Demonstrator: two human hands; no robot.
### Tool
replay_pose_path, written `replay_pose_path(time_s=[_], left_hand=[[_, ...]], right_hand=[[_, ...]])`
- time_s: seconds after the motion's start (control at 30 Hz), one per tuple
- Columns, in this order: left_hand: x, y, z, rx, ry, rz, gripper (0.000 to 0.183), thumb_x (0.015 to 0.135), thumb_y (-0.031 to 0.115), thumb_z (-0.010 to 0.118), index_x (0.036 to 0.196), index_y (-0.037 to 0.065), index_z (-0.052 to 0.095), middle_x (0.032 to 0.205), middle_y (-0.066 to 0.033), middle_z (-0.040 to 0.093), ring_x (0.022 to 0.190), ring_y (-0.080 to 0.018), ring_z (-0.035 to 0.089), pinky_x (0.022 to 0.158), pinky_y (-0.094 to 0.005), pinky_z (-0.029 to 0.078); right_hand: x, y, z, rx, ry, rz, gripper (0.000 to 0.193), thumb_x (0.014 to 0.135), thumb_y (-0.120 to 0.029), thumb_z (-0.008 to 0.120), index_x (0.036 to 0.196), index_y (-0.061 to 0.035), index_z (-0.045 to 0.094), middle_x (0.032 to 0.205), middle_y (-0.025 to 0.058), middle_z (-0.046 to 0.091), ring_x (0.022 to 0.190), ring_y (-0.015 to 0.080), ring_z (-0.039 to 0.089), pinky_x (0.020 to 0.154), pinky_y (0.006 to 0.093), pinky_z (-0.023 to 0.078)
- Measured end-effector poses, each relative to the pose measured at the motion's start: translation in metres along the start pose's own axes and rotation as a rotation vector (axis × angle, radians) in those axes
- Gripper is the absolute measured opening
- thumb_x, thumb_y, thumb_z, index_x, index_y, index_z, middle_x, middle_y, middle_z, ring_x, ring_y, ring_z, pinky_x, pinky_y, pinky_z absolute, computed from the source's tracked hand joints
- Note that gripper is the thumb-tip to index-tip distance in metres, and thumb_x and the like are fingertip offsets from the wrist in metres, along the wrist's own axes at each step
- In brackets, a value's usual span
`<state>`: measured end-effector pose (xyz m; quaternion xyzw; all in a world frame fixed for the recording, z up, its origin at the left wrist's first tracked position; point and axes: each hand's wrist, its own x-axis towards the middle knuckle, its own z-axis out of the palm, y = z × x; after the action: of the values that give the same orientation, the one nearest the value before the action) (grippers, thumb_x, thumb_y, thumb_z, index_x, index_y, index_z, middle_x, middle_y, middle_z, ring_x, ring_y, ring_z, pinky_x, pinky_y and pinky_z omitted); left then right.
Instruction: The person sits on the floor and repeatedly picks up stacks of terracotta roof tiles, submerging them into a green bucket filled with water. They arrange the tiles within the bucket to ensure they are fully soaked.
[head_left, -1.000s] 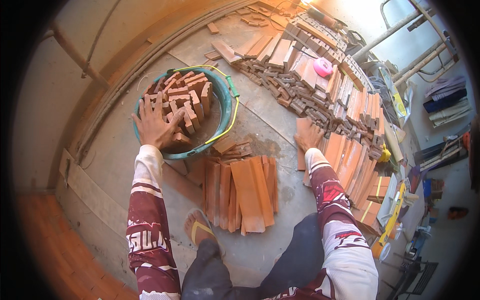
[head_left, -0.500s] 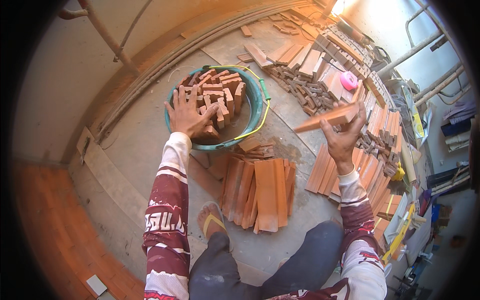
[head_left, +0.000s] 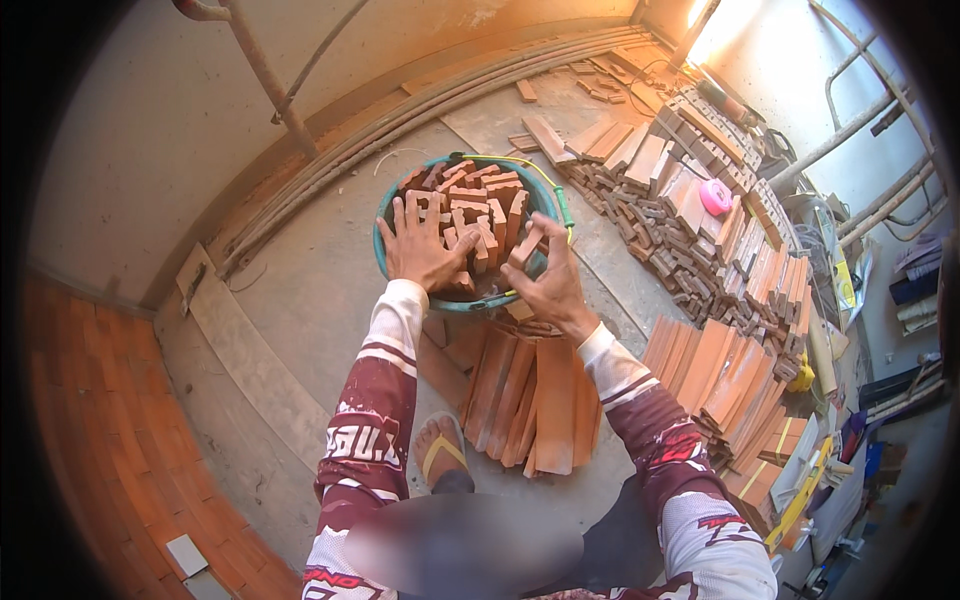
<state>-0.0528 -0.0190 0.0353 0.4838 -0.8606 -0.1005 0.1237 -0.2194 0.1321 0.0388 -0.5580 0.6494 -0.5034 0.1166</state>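
A green bucket (head_left: 462,304) stands on the floor, packed with terracotta tile pieces (head_left: 485,212) set on edge. My left hand (head_left: 425,250) rests on the pieces at the bucket's left side, fingers spread. At the right rim, my right hand (head_left: 560,290) pinches one terracotta tile (head_left: 527,246) between thumb and fingers, tilted over the bucket's inside. Whether that tile touches the others, I cannot tell. The bucket's yellow handle (head_left: 500,158) with a green grip leans to the right. Just nearer to me lies a stack of long terracotta tiles (head_left: 555,400).
Heaped tiles (head_left: 690,215) spread along the right, with a pink ring-shaped object (head_left: 715,197) on top. More long tiles (head_left: 725,365) lean nearer to me. Metal scaffold tubes (head_left: 265,75) rise at the left wall. A laid tile floor (head_left: 130,400) borders the left.
My right hand has carried its tile from the right heap leftward to the bucket. My left hand stays on the bucket's pieces. The whole view has shifted slightly.
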Motion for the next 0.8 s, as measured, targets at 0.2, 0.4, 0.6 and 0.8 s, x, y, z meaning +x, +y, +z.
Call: replay_pose_path(time_s=[0.2,0.4,0.6,0.8], left_hand=[[-0.018,-0.004,0.003,-0.035,0.070,0.010,0.099,0.085,0.078,0.049,0.160,0.015,0.029,0.165,-0.0238,0.018,0.154,-0.0414,0.012,0.122,-0.0593,0.003],[0.002,-0.005,0.014,-0.035,0.099,0.012,0.096,0.088,0.073,0.050,0.160,0.014,0.025,0.165,-0.0239,0.018,0.154,-0.0408,0.010,0.123,-0.0585,0.005],[0.032,-0.029,0.015,-0.428,0.138,0.032,0.071,0.101,0.054,0.042,0.154,0.006,0.040,0.162,-0.0248,0.027,0.153,-0.0423,0.014,0.122,-0.0605,0.007],[0.011,-0.014,0.010,-0.059,0.053,0.064,0.079,0.100,0.058,0.042,0.153,0.000,0.036,0.163,-0.0237,0.026,0.153,-0.0421,0.013,0.122,-0.0599,0.007]], right_hand=[[0.017,-0.017,-0.009,-0.262,0.037,-0.199,0.062,0.076,-0.042,0.080,0.113,0.0027,0.060,0.125,0.0278,0.057,0.120,0.0423,0.054,0.104,0.0482,0.042],[0.055,-0.050,0.019,-0.510,-0.225,-0.074,0.066,0.089,-0.056,0.061,0.129,-0.0031,0.061,0.144,0.0283,0.048,0.136,0.0420,0.044,0.112,0.0609,0.031],[0.107,-0.019,0.022,-0.752,-0.238,-0.002,0.075,0.097,-0.060,0.045,0.153,-0.0104,0.040,0.160,0.0241,0.031,0.149,0.0410,0.027,0.116,0.0651,0.021],[0.082,0.007,0.002,-0.558,-0.439,-0.057,0.082,0.096,-0.065,0.044,0.156,-0.0100,0.036,0.158,0.0302,0.030,0.147,0.0418,0.031,0.116,0.0591,0.025]])
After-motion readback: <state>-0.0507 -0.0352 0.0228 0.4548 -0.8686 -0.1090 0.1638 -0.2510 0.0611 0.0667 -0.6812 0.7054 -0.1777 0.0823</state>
